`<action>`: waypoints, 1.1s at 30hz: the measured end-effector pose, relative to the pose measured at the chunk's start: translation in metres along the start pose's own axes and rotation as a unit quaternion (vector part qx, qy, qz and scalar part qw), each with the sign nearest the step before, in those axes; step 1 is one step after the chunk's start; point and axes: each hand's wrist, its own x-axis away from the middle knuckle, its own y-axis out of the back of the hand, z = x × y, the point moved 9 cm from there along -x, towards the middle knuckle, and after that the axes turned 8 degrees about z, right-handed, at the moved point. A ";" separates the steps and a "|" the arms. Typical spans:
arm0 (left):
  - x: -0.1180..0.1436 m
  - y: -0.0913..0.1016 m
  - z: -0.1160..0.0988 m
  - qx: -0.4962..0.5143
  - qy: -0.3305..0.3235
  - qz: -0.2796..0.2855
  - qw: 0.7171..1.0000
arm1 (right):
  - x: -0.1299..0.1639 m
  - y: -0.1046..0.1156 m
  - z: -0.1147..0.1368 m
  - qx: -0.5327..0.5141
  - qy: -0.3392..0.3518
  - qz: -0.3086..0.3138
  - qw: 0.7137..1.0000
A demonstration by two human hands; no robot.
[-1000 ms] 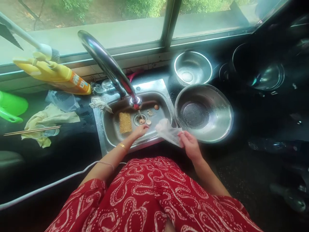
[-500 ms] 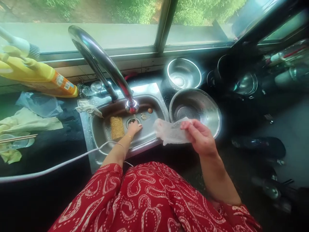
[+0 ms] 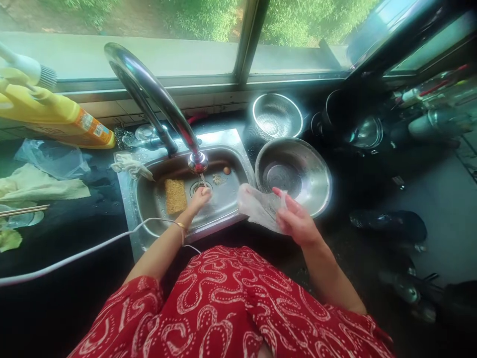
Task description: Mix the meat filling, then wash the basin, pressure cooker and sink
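My left hand (image 3: 201, 197) is in the sink (image 3: 228, 201), under a thin stream from the curved faucet (image 3: 149, 89). Its fingers look curled in, and whatever they may hold is hidden. The drain (image 3: 196, 188) lies just beyond it, with a yellow scrubbing pad (image 3: 175, 196) to its left. My right hand (image 3: 296, 221) pinches a thin, translucent plastic bag (image 3: 257, 205), which hangs to the left across the sink's right edge. Behind that hand stands a steel basin (image 3: 316, 174).
A steel colander (image 3: 278, 117) stands behind the basin. A white cord (image 3: 74, 256) crosses the sink's left front corner. On the left are a yellow bottle (image 3: 55, 114), cloth (image 3: 48, 186) and chopsticks (image 3: 24, 211). A crumpled white rag (image 3: 132, 165) lies on the sink rim.
My left hand has drawn its fingers in and turned under the water. My right hand has lowered slightly, and the bag has folded differently. The view has shifted a little.
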 end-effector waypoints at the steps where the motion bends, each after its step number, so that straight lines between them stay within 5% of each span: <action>1: 0.010 -0.004 -0.015 0.063 -0.016 0.027 0.998 | -0.002 0.000 -0.001 0.002 -0.002 0.005 1.000; 9: 0.102 -0.044 -0.171 0.237 -0.191 0.178 0.936 | -0.027 -0.025 0.006 -0.011 0.015 0.076 0.997; 12: 0.108 -0.074 -0.202 0.214 -0.230 0.248 0.916 | -0.030 -0.030 0.013 0.001 0.031 0.089 0.996; 14: 0.103 -0.099 -0.207 0.110 -0.239 0.295 0.919 | -0.029 -0.030 0.017 0.003 0.044 0.083 0.996; 16: 0.095 -0.117 -0.203 -0.041 -0.239 0.293 0.925 | -0.027 -0.029 0.016 0.004 0.045 0.084 0.995; 19: 0.090 -0.119 -0.200 -0.206 -0.229 0.207 0.928 | -0.022 -0.029 0.009 0.004 0.036 0.102 0.994; 23: 0.107 -0.102 -0.199 -0.236 -0.269 0.145 0.923 | -0.013 -0.015 -0.002 -0.010 0.022 0.087 0.996; 26: 0.096 -0.052 -0.167 -0.191 -0.277 0.050 0.940 | -0.005 -0.005 -0.007 -0.011 0.009 0.065 0.998; 30: 0.024 0.030 -0.067 -0.224 -0.107 -0.044 0.968 | 0.004 0.000 -0.012 -0.014 -0.003 0.028 0.999; 33: -0.032 0.076 -0.022 -0.238 -0.025 -0.131 0.962 | 0.008 0.003 -0.017 -0.018 -0.002 0.001 1.000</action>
